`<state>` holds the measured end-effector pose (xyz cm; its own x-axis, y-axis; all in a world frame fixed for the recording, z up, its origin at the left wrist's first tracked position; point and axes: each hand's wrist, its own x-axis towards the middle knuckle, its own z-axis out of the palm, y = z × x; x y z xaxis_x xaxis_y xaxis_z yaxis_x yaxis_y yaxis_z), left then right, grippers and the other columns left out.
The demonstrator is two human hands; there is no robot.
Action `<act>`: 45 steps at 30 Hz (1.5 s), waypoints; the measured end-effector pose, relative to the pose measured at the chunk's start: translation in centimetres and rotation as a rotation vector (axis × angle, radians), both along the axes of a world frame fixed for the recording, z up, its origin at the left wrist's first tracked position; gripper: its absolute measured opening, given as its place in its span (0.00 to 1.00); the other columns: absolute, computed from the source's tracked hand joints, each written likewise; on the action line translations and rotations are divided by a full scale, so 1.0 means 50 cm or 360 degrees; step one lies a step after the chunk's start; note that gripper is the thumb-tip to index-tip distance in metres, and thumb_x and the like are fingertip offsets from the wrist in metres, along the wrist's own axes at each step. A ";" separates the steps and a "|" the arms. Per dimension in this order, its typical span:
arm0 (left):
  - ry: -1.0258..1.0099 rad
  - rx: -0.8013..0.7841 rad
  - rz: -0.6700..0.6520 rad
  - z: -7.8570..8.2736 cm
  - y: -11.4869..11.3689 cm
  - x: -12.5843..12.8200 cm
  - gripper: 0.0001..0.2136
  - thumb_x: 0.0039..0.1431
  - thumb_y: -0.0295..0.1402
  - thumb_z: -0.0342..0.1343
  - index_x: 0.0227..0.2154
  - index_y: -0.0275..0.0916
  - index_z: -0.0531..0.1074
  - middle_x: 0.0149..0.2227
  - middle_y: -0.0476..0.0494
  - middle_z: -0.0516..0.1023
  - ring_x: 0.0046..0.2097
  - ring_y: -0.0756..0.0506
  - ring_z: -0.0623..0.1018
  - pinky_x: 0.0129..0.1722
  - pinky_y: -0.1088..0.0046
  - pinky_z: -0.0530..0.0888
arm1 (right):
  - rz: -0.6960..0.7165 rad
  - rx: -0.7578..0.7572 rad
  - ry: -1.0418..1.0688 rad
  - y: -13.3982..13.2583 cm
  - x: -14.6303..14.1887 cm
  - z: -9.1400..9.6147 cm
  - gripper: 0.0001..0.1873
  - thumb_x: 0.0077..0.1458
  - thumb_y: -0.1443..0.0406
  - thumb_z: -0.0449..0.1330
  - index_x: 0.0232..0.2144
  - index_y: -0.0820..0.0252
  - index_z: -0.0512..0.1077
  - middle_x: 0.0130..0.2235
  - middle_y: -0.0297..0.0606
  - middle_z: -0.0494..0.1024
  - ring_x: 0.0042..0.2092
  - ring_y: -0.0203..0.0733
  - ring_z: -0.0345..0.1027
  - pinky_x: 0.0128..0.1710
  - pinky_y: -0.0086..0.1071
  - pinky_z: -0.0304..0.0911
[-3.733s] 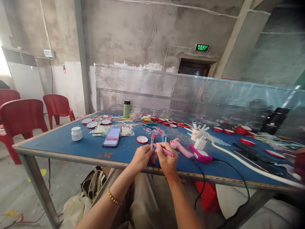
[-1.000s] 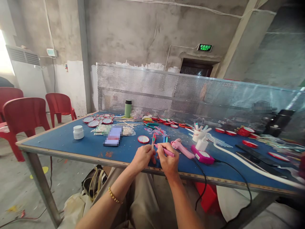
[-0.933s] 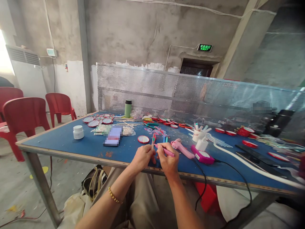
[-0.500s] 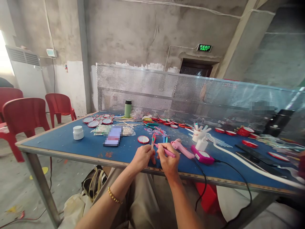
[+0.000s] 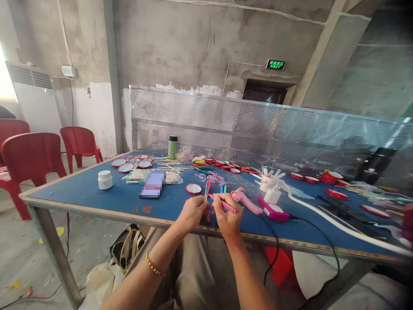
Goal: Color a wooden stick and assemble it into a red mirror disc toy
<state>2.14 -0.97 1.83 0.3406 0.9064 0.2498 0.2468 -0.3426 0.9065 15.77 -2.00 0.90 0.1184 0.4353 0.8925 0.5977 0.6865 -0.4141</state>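
1. Left hand (image 5: 193, 213): fingers pinched on a narrow strip (image 5: 206, 194), stood roughly upright near the tabletop (image 5: 80, 193) front edge. Lower end hidden by fingers.
2. Right hand (image 5: 229, 215): closed in a writing grip on a pink pen (image 5: 228, 205), tip aimed left at the strip. Can't tell if tip touches.
3. Risk: strip twists or tips; cause would be a sideways push from the pen against a thin piece held low.
4. Risk: pen skids onto left fingers, since the tip sits so near them.
5. Risk: a dropped strip could go off the front edge into the lap; hands are right by it.
6. Risk: red-rimmed disc (image 5: 193, 189) gets nudged if left hand goes forward; lies just beyond it.
7. Risk: right hand swinging outward could bump the pink handheld tool (image 5: 248, 202) or snag the hanging black cable (image 5: 276, 242).
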 end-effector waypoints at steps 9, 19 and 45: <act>0.0031 0.0029 0.0001 -0.006 0.005 0.000 0.13 0.60 0.41 0.44 0.25 0.40 0.67 0.23 0.48 0.80 0.22 0.50 0.70 0.27 0.75 0.65 | 0.0025 0.0019 -0.0001 0.005 0.000 0.000 0.11 0.64 0.63 0.56 0.29 0.58 0.72 0.24 0.32 0.76 0.24 0.36 0.70 0.26 0.30 0.65; 0.0074 0.0055 0.0016 -0.001 0.002 -0.001 0.14 0.60 0.40 0.44 0.25 0.40 0.67 0.23 0.48 0.80 0.20 0.50 0.68 0.26 0.75 0.63 | 0.0001 0.0016 -0.0003 0.005 0.000 -0.003 0.12 0.64 0.62 0.56 0.28 0.57 0.71 0.23 0.31 0.75 0.24 0.36 0.70 0.26 0.30 0.65; 0.0115 0.0083 0.0024 -0.006 0.005 -0.001 0.14 0.61 0.41 0.44 0.25 0.41 0.67 0.24 0.48 0.80 0.23 0.49 0.70 0.28 0.75 0.64 | 0.0015 0.0031 0.0001 0.006 -0.001 0.000 0.10 0.64 0.63 0.56 0.31 0.58 0.72 0.26 0.33 0.78 0.26 0.37 0.73 0.27 0.30 0.67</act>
<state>2.10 -0.73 1.50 0.3461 0.8978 0.2723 0.3164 -0.3849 0.8670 15.72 -1.72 0.92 0.1150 0.4189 0.9007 0.5910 0.7000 -0.4010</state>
